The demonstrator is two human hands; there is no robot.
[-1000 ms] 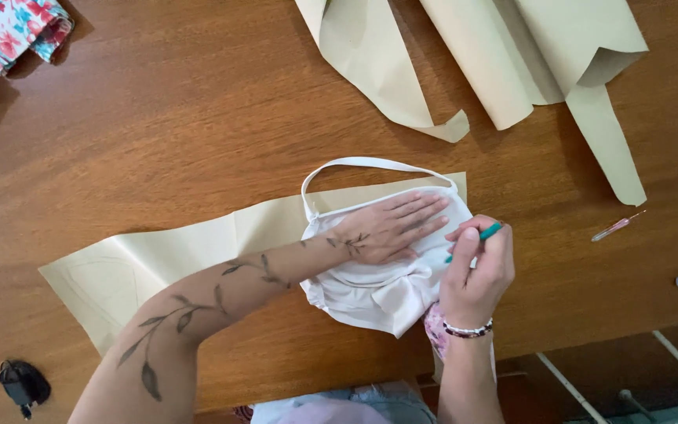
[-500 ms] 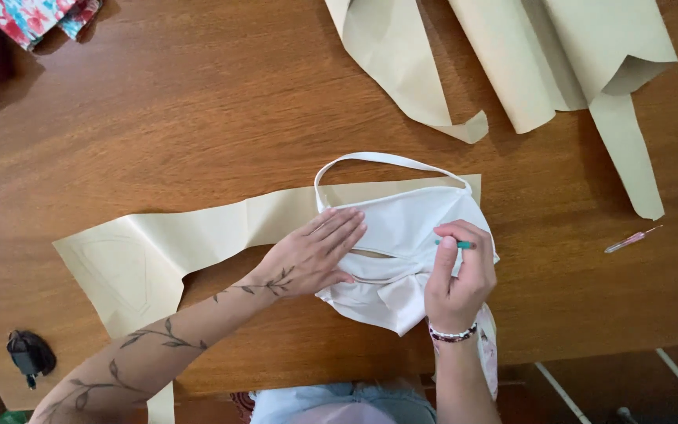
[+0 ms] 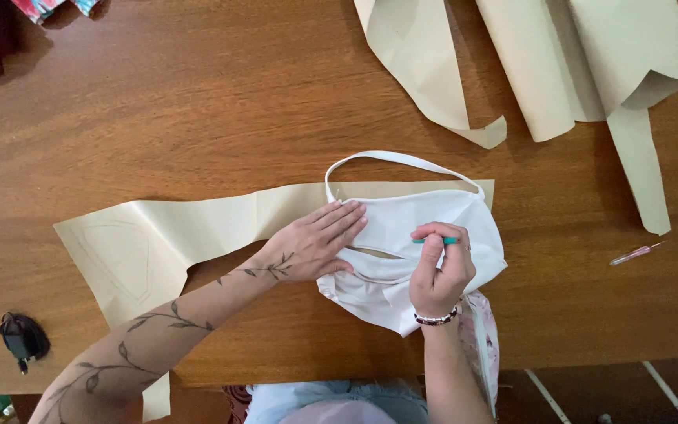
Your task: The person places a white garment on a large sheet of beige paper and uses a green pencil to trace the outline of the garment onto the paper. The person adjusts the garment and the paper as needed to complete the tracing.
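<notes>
Your left hand lies flat on the white garment; your right hand grips a teal pen; bare worktop lies beyond.

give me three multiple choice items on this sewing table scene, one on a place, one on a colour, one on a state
1. Where does the white garment lie?
A. on tan paper
B. on the floor
C. on a chair

2. What colour is the pen in the right hand?
A. red
B. teal
C. black

3. How is the left hand?
A. clenched in a fist
B. lifted off the table
C. pressed flat, fingers straight

Answers: 1 A, the paper sheet shows under and beside the garment on the wooden table. 2 B, a teal tip sticks out between the fingers. 3 C, the palm lies flat at the garment's edge.
</notes>
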